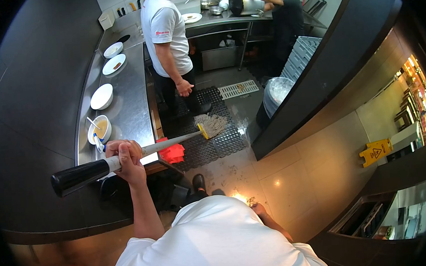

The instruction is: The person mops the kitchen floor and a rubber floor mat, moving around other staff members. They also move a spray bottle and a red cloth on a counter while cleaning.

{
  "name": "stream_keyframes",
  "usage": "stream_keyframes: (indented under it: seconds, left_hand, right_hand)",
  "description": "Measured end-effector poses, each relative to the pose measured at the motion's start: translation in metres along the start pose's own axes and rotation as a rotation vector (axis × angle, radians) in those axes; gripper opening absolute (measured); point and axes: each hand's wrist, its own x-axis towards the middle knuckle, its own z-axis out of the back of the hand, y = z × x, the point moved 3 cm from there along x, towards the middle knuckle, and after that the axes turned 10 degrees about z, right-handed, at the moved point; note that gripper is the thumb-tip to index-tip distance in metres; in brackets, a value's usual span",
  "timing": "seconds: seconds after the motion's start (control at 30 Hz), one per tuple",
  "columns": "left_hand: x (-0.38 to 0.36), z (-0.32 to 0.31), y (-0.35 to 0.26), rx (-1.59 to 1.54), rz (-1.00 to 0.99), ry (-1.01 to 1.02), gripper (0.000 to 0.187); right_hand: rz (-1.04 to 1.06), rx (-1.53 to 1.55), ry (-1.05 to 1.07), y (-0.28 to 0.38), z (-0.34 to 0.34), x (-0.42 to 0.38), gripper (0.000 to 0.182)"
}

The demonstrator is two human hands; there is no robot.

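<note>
White-shafted mop (170,144) clenched in the left grip (128,158), wrapped tightly around the shaft (155,148) near the black end (80,178). Slants forward and to the right of that grip, down to a yellow clamp (203,131) and a grey, stringy head (213,125) over the black mat (221,101). Right grip (259,210) well to the right of the left one, low beside the torso and partly hidden by the white shirt (220,241); cannot tell whether curled or spread.

Just beyond the left grip, on the steel counter (133,89), a bowl (101,128) of brown liquid with a white spoon (92,122). Farther from the grip along the same counter, another white bowl (102,97), then a plate (109,66) with a brown piece of food on it. Near the left grip, to its right and below the shaft, a red cloth or bag (172,152). Ahead of both grips, past the mop, a person (169,42) in a white T-shirt; farther off, another person (288,29) in dark clothes, reaching to a metal pot (251,4). Well to the right of both grips, a yellow caution sign (376,152).
</note>
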Motion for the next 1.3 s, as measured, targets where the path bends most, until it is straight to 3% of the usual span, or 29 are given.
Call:
stream_keyframes:
  seconds: [0.17, 0.27, 0.57, 0.7, 0.73, 0.83, 0.93, 1.03, 1.13, 1.23, 1.3]
  left_hand:
    - [0.002, -0.003, 0.000, 0.033, -0.050, -0.046, 0.018]
    - [0.002, -0.006, 0.000, 0.016, -0.044, -0.031, 0.019]
    - [0.004, -0.009, 0.003, -0.010, 0.008, -0.005, 0.019]
    - [0.004, -0.011, 0.002, 0.009, -0.008, -0.021, 0.019]
    - [0.003, -0.010, 0.002, 0.016, -0.010, -0.022, 0.019]
    - [0.003, -0.007, 0.001, 0.010, -0.003, -0.014, 0.020]
    - [0.003, -0.006, 0.000, 0.003, -0.003, -0.005, 0.019]
    - [0.004, -0.006, 0.000, 0.018, -0.023, -0.027, 0.019]
    - [0.004, -0.007, -0.001, 0.022, -0.033, -0.034, 0.018]
    - [0.003, -0.001, -0.001, 0.020, -0.028, -0.018, 0.018]
    - [0.002, 0.002, -0.001, 0.025, -0.027, -0.016, 0.018]
  right_hand:
    - [0.187, -0.256, 0.027, -0.015, -0.008, 0.010, 0.019]
    - [0.034, -0.100, 0.047, -0.019, -0.006, 0.011, 0.023]
    - [-0.049, 0.019, -0.018, -0.002, 0.008, 0.002, 0.025]
    - [0.221, -0.162, 0.052, -0.004, 0.005, 0.007, 0.022]
    - [-0.027, 0.042, 0.013, -0.013, 0.004, 0.008, 0.020]
    - [0.200, -0.408, 0.152, -0.031, -0.004, 0.021, 0.022]
    - [0.172, -0.309, 0.119, -0.020, -0.001, 0.013, 0.023]
    - [-0.054, -0.097, 0.052, -0.024, -0.001, 0.014, 0.024]
    - [0.191, -0.264, 0.078, -0.015, 0.002, 0.011, 0.027]
    - [0.039, -0.082, 0.004, -0.020, 0.000, 0.017, 0.031]
    - [0.065, -0.106, 0.049, -0.017, -0.001, 0.017, 0.032]
